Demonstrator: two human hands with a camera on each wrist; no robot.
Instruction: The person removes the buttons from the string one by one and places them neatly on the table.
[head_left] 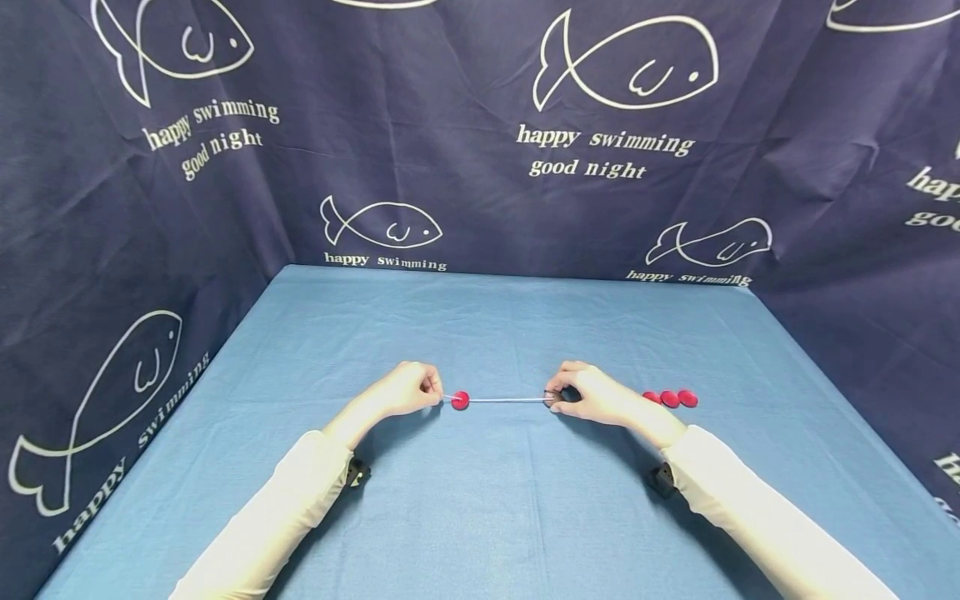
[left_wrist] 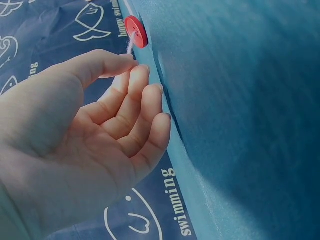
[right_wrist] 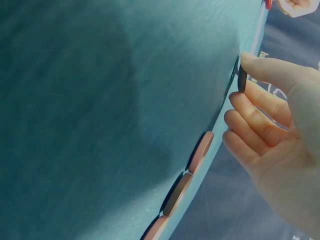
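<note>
My left hand [head_left: 408, 387] pinches one end of a thin whitish string [head_left: 510, 400] between thumb and index finger. The string passes through a round red button [head_left: 461, 401], which hangs close to those fingertips; the left wrist view shows the string coming out of a hole in this button [left_wrist: 136, 31]. From there it runs straight and level to my right hand [head_left: 596, 396]. Between the right thumb and index finger I grip a second round button [right_wrist: 242, 79], seen edge-on and dark in the right wrist view. The fingertips cover part of it.
Three red buttons [head_left: 669, 399] lie in a row on the blue cloth-covered table [head_left: 480, 500], behind my right wrist in the head view. A dark blue curtain [head_left: 465, 142] printed with white fish surrounds the table's back and sides.
</note>
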